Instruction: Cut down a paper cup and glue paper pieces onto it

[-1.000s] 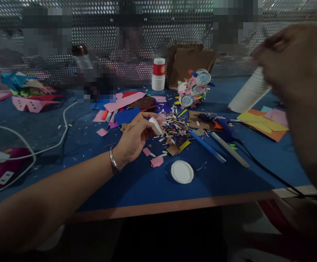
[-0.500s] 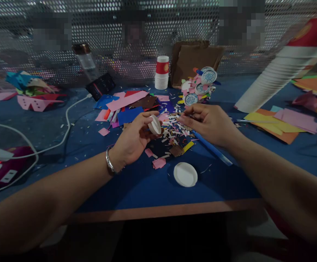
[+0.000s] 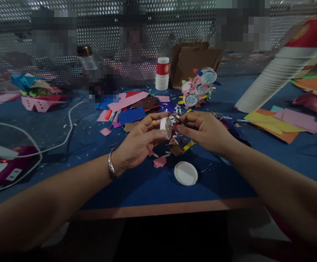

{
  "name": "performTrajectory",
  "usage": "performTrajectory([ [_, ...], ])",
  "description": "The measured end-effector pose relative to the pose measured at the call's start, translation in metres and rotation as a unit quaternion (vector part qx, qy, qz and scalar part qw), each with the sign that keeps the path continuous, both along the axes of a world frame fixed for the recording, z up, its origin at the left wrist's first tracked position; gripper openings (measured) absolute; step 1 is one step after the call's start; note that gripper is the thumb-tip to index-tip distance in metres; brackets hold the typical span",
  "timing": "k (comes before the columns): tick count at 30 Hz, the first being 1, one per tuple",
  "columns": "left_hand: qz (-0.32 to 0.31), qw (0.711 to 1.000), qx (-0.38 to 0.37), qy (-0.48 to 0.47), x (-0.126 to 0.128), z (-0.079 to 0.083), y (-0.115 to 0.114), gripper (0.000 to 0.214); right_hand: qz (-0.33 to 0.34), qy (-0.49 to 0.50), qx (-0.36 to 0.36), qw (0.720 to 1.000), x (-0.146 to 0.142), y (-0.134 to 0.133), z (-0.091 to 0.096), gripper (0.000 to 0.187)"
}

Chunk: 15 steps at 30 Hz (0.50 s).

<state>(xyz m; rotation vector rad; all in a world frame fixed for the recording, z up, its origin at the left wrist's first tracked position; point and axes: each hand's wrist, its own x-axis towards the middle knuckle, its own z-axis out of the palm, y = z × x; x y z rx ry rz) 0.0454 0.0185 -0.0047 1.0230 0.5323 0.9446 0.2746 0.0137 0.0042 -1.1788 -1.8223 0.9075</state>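
Note:
My left hand (image 3: 140, 140) holds a small white paper cup base (image 3: 166, 127), turned on its side, between thumb and fingers. Closed around a thin dark tool that looks like scissors (image 3: 177, 118), my right hand (image 3: 203, 127) is just right of the cup base. The tool's tip reaches the base's upper edge; most of its handle is hidden by my fingers. Nearer the table's front edge lies another white round cup base (image 3: 186, 173). Paper scraps (image 3: 178, 149) are scattered under and around both hands.
Coloured paper sheets (image 3: 132, 116) lie behind my left hand. A decorated paper craft (image 3: 200, 87), a short cup stack (image 3: 162, 74) and a cardboard piece (image 3: 195, 62) stand at the back. A long leaning cup stack (image 3: 273, 72) is on the right, a white cable (image 3: 70, 120) on the left.
My left hand has moved right and turned the cup base onto its side. The tool in my right hand now meets the base, and the two hands are closer together.

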Motion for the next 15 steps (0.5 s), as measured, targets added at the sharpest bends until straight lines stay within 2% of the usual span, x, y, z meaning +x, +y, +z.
performTrajectory([
  [7, -0.006, 1.0, 0.008, 0.003, 0.0011, 0.0011, -0.0016, 0.049, 0.017, 0.026, -0.012, 0.999, -0.0076, -0.0047, -0.0005, 0.029],
  [15, 0.0, 1.0, 0.001, 0.011, 0.0005, -0.0003, -0.0011, 0.053, -0.04, 0.034, -0.014, 0.999, -0.0067, -0.0024, -0.0065, 0.035],
])
